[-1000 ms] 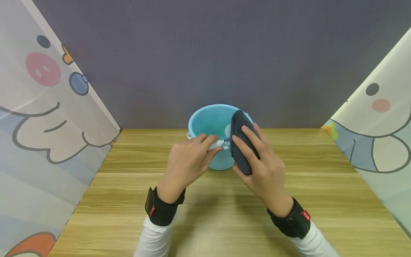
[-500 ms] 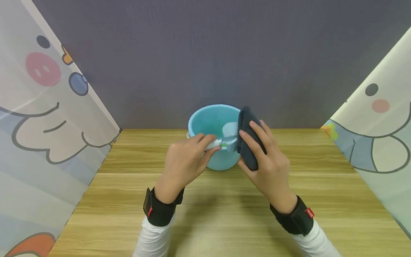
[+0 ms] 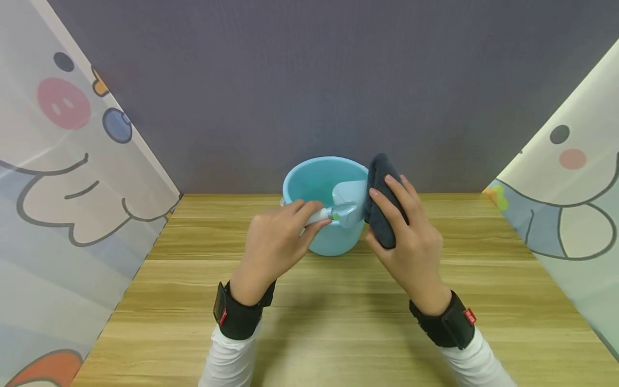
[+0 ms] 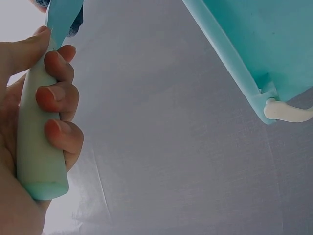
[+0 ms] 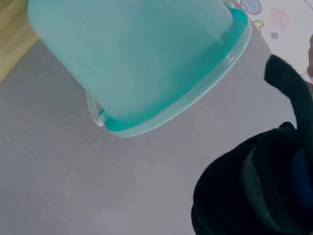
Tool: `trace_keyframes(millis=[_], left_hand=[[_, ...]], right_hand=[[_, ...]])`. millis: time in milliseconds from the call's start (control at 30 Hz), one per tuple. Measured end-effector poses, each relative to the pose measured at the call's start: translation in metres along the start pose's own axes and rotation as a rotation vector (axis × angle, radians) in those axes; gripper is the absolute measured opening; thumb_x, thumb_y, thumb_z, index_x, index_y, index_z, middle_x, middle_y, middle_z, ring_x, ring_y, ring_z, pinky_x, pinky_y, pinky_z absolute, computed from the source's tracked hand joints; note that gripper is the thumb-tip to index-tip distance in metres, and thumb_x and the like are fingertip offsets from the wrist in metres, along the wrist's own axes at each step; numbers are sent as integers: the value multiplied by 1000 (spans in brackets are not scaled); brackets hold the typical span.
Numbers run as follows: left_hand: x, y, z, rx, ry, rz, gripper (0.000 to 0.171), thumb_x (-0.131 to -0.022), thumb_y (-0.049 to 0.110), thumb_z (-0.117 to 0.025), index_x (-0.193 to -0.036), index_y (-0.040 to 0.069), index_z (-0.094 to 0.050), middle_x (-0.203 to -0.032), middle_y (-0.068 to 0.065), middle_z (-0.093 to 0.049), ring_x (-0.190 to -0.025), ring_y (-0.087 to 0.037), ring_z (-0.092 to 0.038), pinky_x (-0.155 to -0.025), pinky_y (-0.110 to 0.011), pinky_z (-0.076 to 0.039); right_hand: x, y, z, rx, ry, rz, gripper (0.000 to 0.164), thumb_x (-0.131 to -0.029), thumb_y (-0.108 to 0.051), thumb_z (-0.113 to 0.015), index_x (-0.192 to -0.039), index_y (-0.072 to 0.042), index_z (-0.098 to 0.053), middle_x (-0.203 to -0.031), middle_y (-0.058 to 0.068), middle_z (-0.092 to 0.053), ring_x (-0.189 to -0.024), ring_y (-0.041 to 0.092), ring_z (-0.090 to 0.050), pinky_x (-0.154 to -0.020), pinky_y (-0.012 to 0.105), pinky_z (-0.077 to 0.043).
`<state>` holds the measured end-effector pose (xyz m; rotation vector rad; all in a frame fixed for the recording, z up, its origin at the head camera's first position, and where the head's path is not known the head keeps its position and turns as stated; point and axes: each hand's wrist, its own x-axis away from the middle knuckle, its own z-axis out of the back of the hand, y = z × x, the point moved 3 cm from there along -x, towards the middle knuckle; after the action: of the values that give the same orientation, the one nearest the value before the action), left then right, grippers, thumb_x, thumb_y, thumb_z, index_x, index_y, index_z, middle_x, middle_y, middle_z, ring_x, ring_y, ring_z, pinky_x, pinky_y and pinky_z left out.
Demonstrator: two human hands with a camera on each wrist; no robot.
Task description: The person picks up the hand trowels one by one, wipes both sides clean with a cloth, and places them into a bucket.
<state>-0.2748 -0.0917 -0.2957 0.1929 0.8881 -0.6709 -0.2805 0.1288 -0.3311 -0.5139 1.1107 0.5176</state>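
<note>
My left hand (image 3: 278,239) grips the pale handle of a toy shovel (image 3: 349,194). In the left wrist view the fingers curl round the shovel handle (image 4: 36,142) and the thumb lies along its upper end. The light blue blade points right, over the rim of a light blue bucket (image 3: 333,243). My right hand (image 3: 411,244) holds a folded dark grey cloth (image 3: 378,174) round the end of the blade, whose tip is hidden. In the right wrist view the cloth (image 5: 220,191) appears dark and bunched, with a loose strip standing up.
The bucket stands at the back of the wooden table (image 3: 319,333), close to a grey panel (image 3: 309,80). Its white handle (image 4: 291,111) hangs at the rim in the left wrist view. Sheets printed with cartoon animals (image 3: 63,172) cover both sides.
My right hand and the cloth have slid right along the shovel, from near the handle towards the blade's tip. More of the blade shows. The left hand has shifted slightly left.
</note>
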Motion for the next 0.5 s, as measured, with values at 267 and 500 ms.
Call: trace_keyframes(millis=[267,500], left_hand=[[1,-2,0,-1,8,9,25,-93,37,-75,-105,15,-71,-70,4,-60,-47,-7,-46,-43,-22,-33],[1,-4,0,2,2,20,24,-93,36,-74,-104,15,-71,-69,4,-59,-47,-7,-46,-43,-22,-31]], right_hand=[[0,3,0,10,-3,-12,59,-80,-14,-68,-139,-19,-63,-151,9,-54,-141,34,-52,-77,60,-58],[-1,6,-1,26,-8,-23,58,-82,-14,-68,-139,-19,-63,-152,9,-54,-141,33,-52,-76,60,-58]])
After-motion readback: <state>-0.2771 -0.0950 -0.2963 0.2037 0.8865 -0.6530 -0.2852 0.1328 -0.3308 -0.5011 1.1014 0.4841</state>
